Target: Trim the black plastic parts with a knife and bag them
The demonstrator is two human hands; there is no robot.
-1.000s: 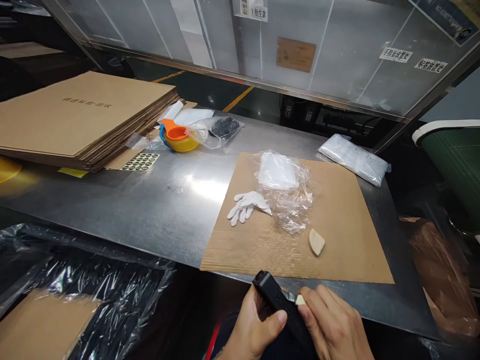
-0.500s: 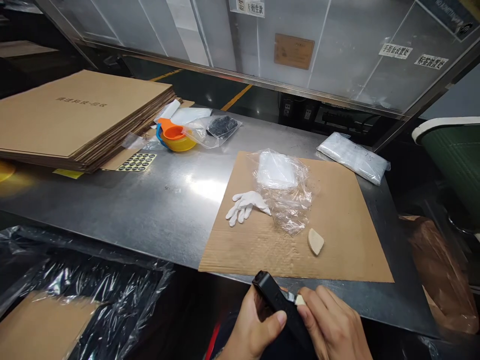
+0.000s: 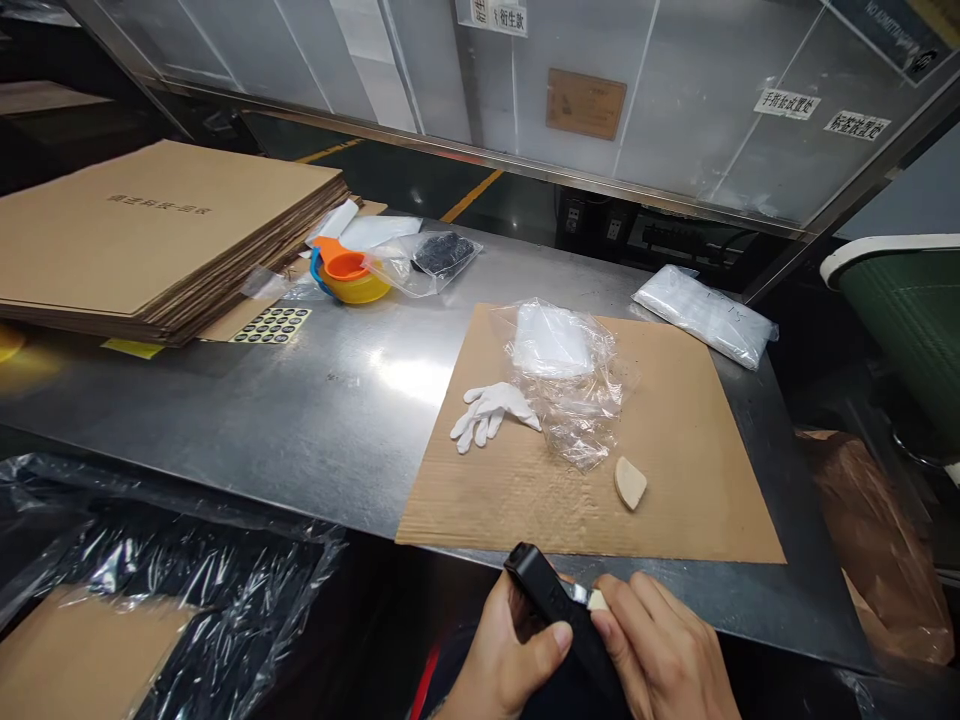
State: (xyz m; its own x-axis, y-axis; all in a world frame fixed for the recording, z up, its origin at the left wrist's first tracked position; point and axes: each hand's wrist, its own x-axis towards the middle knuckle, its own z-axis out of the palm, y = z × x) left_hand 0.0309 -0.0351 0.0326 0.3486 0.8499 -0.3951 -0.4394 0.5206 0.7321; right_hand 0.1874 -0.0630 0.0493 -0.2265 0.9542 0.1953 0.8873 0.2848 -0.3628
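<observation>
In front of the table's near edge, my left hand [image 3: 510, 650] is closed around a black, long plastic-looking part [image 3: 541, 582], its thumb pressed on the side. My right hand [image 3: 664, 640] pinches a small cream-coloured piece [image 3: 598, 600] against the part's right side. A shiny silver bit [image 3: 577, 592] shows between the cream piece and the black part; its kind is unclear. Beyond the hands, a wedge-shaped cream pad [image 3: 631, 484] lies on a cardboard sheet [image 3: 697, 450]. Left of it rest a white glove [image 3: 493, 412] and a crumpled clear plastic bag [image 3: 581, 420] with white contents.
A stack of flat cardboard [image 3: 247, 225] stands at the left on the metal table [image 3: 247, 430]. Near it are orange and yellow scoops [image 3: 356, 285], a sticker sheet [image 3: 274, 325] and a bagged dark item [image 3: 444, 255]. A packet of plastic bags [image 3: 705, 315] lies back right.
</observation>
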